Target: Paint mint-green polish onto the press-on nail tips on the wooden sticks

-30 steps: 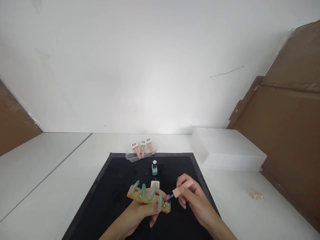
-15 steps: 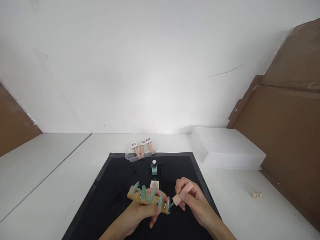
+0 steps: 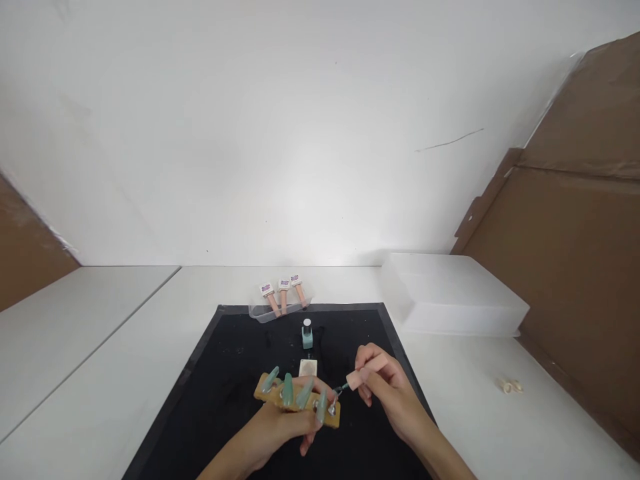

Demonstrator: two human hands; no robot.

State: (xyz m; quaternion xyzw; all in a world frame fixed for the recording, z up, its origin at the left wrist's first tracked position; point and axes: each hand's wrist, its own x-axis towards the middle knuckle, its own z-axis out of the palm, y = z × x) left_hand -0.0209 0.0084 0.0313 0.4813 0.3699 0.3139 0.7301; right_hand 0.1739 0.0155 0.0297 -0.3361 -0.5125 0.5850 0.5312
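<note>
Four green false nails [image 3: 287, 390] are clearly seen on a yellow strip [image 3: 332, 421], held above the near half of the mat [image 3: 215, 387]; a fifth, at the tip of the brush [image 3: 355, 381], is less distinct. The strip is clamped between thumb and fingers of the left hand [image 3: 280, 427]; the brush is pinched by thumb and fingertips of the right hand [image 3: 383, 387], also above the mat. The neighbouring nail could be smeared if the strip were twisted by brush pressure.

The head camera looks forward and down, seemingly well back from the hands [image 3: 394, 392].
</note>
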